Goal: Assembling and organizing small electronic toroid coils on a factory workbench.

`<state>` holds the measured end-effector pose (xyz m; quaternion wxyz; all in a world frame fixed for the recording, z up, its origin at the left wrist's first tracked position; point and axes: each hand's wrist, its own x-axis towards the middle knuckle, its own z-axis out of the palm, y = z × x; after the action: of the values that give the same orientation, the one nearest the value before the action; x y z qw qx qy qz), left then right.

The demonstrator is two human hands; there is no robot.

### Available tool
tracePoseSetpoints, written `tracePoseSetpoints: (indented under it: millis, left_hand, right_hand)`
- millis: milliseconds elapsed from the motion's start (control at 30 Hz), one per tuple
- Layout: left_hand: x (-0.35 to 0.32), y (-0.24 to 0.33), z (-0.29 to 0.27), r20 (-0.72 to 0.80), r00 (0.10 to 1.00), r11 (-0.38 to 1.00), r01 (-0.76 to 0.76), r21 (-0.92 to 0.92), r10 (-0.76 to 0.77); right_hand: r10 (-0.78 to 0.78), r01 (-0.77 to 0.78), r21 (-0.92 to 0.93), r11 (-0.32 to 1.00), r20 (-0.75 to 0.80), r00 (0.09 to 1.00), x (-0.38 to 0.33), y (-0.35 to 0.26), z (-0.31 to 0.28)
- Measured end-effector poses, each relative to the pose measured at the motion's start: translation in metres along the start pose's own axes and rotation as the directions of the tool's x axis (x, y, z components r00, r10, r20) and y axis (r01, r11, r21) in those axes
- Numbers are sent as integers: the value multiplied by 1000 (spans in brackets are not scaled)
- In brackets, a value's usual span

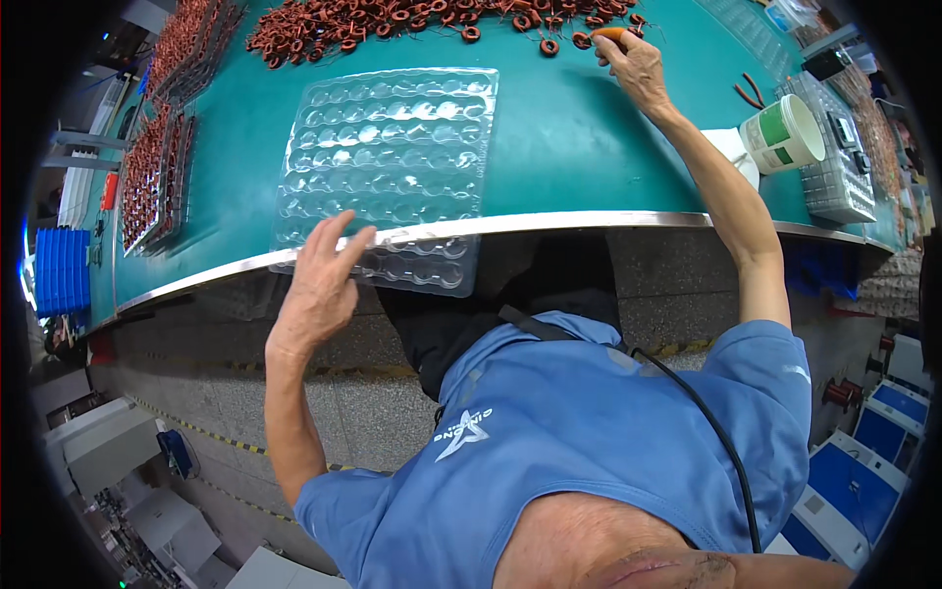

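A clear plastic tray with rows of round pockets lies on the green bench, its near end jutting past the bench edge. My left hand is over the tray's near left corner, fingers spread and holding nothing visible; whether it touches the plastic I cannot tell. At the far right of a heap of copper-wound ring coils, my right hand has its fingers curled, with an orange cover on one finger. A single ring coil is right at those fingertips. Another loose coil lies just left of it.
Filled coil trays stand on the left, near a blue bin. To the right are a white-and-green tub lying tilted, red-handled pliers and stacked clear trays. A metal strip edges the bench in front of me.
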<state>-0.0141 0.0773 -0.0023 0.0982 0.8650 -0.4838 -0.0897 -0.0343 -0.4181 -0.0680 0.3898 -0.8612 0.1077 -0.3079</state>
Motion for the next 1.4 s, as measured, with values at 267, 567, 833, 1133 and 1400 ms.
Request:
tracePoseSetpoints:
  millis: [267,567,833,1133,1400]
  left_hand:
    - [27,36,11,-64,991,993,-113,41,116]
    - [41,36,40,-201,975,982,-59,182,95]
    - [94,70,16,-217,936,952,-239,191,278]
    - [125,47,68,-291,955,998,-59,15,61]
    - [157,97,40,-252,959,421,-176,-890,-131]
  right_hand:
    - [81,-82,48,995,10,997,3,-1,9]
    - [124,-136,234,963,68,990,-1,-25,-4]
    - [97,-109,207,972,68,993,-13,-37,-16]
    - [79,-132,382,915,151,985,-36,-68,-17]
    - [77,-241,503,830,325,943,-78,-135,14]
